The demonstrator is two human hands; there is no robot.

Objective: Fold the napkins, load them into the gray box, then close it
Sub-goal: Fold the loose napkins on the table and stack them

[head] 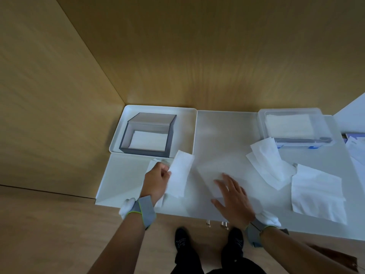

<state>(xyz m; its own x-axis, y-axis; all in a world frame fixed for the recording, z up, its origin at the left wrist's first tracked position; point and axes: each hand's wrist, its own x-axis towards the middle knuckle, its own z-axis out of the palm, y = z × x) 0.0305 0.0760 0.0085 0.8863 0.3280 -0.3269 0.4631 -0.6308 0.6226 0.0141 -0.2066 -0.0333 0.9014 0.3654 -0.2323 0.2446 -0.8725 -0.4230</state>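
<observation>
Near the table's left front edge, the left hand [157, 179] pinches a folded napkin [180, 176] just short of the gray box [147, 135], which sits open in a white tray [192, 131] at the back left corner, one napkin already inside. The right hand [232, 198] lies flat and open on the table [227, 135] — holding nothing. Held so lightly by one edge, the napkin could fall open on the way — or snag on the box's wall.
</observation>
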